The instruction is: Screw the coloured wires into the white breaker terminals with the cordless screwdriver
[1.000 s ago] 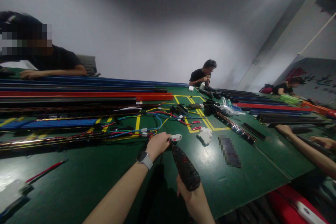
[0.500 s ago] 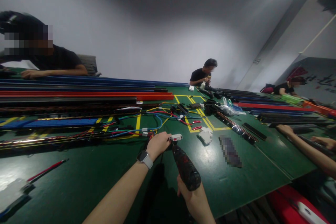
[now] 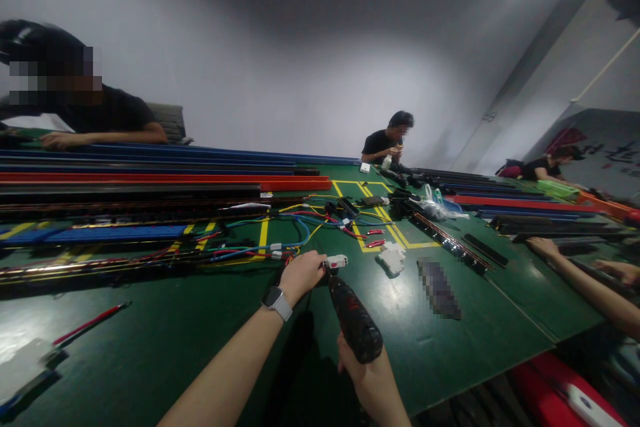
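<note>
Green table [image 3: 480, 333], grey wall [image 3: 280, 93] behind

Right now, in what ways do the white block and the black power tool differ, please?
The white block is pale with a red mark; the black power tool is mostly dark. The white block looks smaller than the black power tool. The left hand holds the white block; the right hand grips the black power tool. Both are held.
</note>
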A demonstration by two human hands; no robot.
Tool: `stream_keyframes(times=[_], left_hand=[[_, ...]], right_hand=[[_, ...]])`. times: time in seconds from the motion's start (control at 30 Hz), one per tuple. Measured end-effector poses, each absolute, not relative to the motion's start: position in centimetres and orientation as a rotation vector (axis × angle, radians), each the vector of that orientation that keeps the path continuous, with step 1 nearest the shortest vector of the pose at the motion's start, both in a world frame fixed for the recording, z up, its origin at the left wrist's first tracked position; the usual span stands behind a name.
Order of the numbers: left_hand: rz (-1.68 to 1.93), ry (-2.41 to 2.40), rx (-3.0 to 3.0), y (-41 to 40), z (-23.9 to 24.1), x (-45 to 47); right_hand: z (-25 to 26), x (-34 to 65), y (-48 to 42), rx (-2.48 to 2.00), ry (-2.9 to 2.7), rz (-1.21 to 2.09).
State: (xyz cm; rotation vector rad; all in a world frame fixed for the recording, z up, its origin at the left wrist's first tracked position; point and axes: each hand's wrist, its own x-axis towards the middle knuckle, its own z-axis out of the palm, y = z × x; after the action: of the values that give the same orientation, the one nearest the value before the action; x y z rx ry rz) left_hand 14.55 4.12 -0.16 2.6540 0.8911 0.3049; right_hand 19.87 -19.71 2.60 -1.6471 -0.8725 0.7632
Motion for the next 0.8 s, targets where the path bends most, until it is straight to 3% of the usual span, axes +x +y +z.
stream_keyframes(times=[0.8], left_hand=[[0.345,0.871,2.680,4.33,-0.74,14.66]], right_hand=[[2.16,19.94,-19.87,-1.612,-0.904,0.729]])
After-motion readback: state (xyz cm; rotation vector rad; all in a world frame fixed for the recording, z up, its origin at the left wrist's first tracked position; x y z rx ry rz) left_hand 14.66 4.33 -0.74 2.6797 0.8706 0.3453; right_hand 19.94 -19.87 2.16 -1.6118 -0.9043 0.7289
